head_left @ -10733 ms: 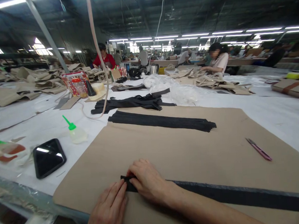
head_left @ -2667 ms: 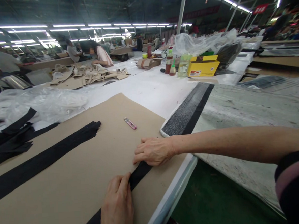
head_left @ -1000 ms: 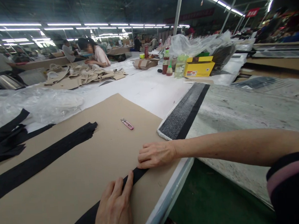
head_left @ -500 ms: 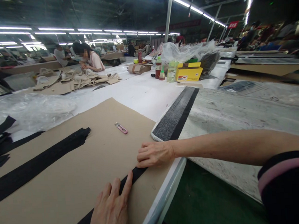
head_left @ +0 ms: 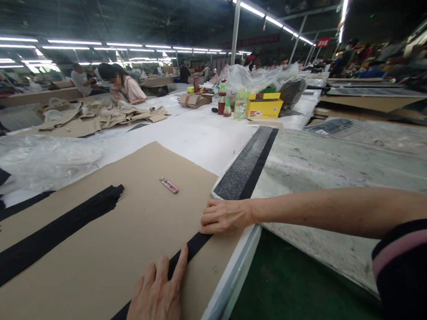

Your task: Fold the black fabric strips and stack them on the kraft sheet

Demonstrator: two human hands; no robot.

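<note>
White surface (head_left: 186, 137) carries everything, stained grey surface (head_left: 329, 167) adjoining at right. Beige sheet (head_left: 95, 244) lies flat on the white one. Bundle of black strips (head_left: 51, 233) rests on sheet, far side from the hands. Single black strip (head_left: 196, 245) runs diagonally on sheet, near its near edge, partly under left hand (head_left: 153, 299): fingers spread, index tip on strip, no grasp. Right hand (head_left: 226, 215) curled over strip farther along; can't tell if pinching. Pink snips (head_left: 169, 185) on sheet, beyond both hands.
</note>
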